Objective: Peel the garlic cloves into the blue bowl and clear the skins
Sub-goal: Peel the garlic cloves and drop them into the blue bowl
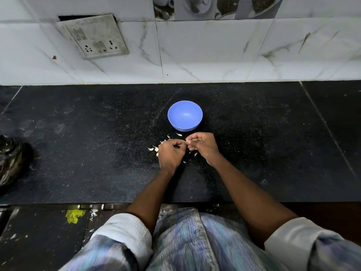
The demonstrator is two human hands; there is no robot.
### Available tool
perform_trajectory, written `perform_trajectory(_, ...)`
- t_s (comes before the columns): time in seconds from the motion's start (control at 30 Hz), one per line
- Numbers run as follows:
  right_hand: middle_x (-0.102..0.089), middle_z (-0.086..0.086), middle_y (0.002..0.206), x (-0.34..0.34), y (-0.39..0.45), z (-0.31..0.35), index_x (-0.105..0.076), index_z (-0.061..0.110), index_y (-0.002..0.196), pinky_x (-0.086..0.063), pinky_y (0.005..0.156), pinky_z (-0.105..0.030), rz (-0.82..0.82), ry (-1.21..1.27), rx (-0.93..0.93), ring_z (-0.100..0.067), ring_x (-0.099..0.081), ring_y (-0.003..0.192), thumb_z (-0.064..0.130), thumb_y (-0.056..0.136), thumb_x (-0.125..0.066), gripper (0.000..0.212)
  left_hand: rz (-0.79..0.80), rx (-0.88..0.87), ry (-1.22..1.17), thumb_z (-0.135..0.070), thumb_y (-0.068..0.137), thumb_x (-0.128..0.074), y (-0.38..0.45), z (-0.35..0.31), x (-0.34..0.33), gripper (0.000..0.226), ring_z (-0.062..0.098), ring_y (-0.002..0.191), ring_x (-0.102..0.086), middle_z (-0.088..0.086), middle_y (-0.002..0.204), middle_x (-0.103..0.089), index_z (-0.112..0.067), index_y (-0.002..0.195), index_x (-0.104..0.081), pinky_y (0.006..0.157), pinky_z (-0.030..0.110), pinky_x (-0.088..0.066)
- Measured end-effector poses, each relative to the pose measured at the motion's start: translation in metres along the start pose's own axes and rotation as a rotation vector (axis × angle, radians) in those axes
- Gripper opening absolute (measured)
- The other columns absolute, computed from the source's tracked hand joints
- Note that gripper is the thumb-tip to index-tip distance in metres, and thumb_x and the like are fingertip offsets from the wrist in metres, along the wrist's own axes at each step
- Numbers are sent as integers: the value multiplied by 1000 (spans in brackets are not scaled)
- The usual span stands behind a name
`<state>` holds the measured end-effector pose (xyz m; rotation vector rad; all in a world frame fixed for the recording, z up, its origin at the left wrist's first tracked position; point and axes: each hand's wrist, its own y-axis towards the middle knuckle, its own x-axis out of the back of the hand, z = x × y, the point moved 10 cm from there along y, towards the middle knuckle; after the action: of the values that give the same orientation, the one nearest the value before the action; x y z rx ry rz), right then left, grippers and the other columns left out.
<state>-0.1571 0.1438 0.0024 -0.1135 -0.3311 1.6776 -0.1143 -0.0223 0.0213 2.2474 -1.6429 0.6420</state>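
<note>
A blue bowl [185, 116] stands on the black countertop [97, 153], and I see nothing inside it. Just in front of it, my right hand [203, 145] pinches a small pale garlic clove [187, 141] between thumb and fingers. My left hand [169, 153] is curled beside it, fingertips meeting the clove from the left. Loose garlic cloves and bits of skin [154, 148] lie on the counter to the left of my left hand and between my two hands. One more piece [178, 134] lies near the bowl's front.
A crumpled dark plastic bag [11, 161] sits at the counter's left edge. A marble-tiled wall with a switch and socket plate [93, 38] rises behind the counter. The counter's front edge runs just before my body.
</note>
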Motion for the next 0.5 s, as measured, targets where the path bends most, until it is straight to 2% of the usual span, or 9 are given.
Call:
perform_trajectory(0.13, -77, -19, 85, -3, -2, 1, -77, 1, 95, -62, 70, -28, 9, -24, 14, -19, -70, 70, -1, 89, -74, 7, -15, -43, 16, -26, 88, -76, -3, -7, 2, 9, 0, 65, -69, -14, 75, -77, -24, 87, -85, 64, 26, -58)
perform_trajectory(0.27, -77, -17, 84, -4, -3, -1, -77, 3, 92, -63, 75, -36, -20, -32, 5, -23, -72, 74, -2, 89, -72, 7, -8, -71, -32, -17, 85, -78, -4, -11, 3, 8, -4, 57, -62, -15, 63, -71, -19, 82, -85, 60, 15, -47)
perform_trajectory(0.33, -77, -16, 83, -5, -3, -4, -77, 5, 90, -63, 76, -38, -25, -27, -5, -25, -73, 75, -2, 89, -72, 8, -7, -72, -52, -15, 83, -77, -4, -10, 2, 9, -3, 55, -59, -14, 60, -70, -19, 80, -85, 59, 14, -47)
perform_trajectory(0.5, -77, -15, 86, -7, -6, -6, -75, 7, 88, -62, 72, -30, -27, 16, -34, -21, -73, 76, -1, 90, -72, 9, -16, -6, -128, -11, 83, -78, -6, -2, 1, 9, -5, 52, -55, -10, 58, -70, -16, 80, -85, 57, 14, -48)
